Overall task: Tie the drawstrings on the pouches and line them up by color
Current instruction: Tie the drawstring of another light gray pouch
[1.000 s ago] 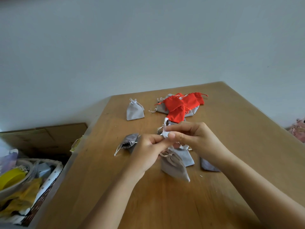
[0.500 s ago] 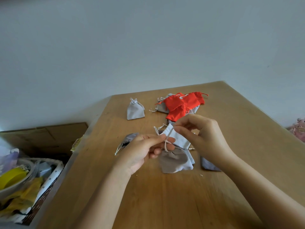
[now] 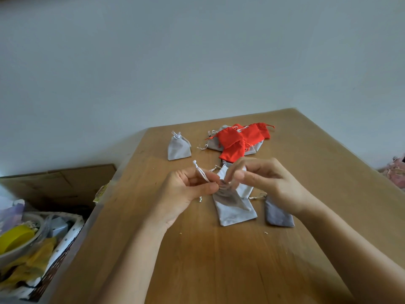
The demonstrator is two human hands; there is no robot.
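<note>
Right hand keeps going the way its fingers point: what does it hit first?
Probably the gathered neck of the grey pouch, just ahead of its fingertips; beyond that, the left hand pinching the drawstring. Blur hides whether the right hand touches the pouch yet.

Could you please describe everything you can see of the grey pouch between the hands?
The pouch is small and grey, of soft, velvety-looking cloth. It is rectangular below and gathered to a puckered neck. It lies tilted, with its bottom seemingly resting on the table, and it overlaps a second pouch behind it. A white drawstring runs up-left from the neck to a knotted end, and the left hand pinches it. The right hand has its fingers at the neck, too blurred to tell the grip.
</note>
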